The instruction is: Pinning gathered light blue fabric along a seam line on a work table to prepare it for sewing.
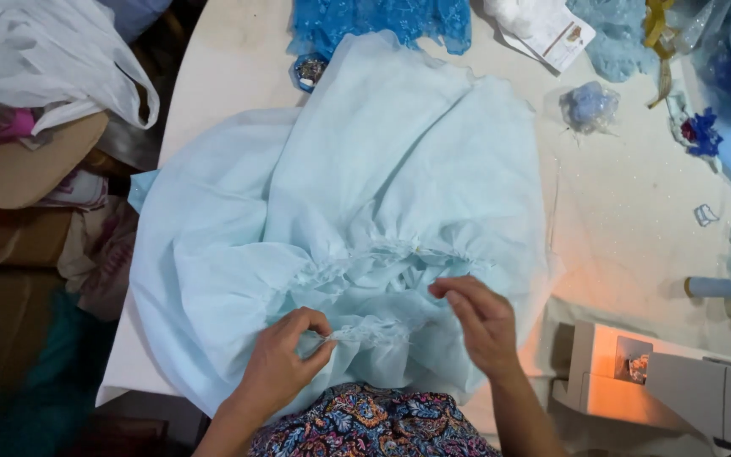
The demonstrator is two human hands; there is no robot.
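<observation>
At the bottom of the frame, the left hand (285, 364) pinches the gathered edge of a pale blue fabric (340, 220) with closed fingers; the right hand (480, 322), fingers loosely curled, touches the gathers. The gathering looks partly done. Beyond, the fabric spreads across the white tabletop (628, 203); a sewing machine (678, 389) sits lower right.

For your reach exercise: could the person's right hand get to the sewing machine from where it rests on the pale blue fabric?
Probably yes: the right hand lies on the pale blue fabric, beside the sewing machine, with nothing between them.
</observation>
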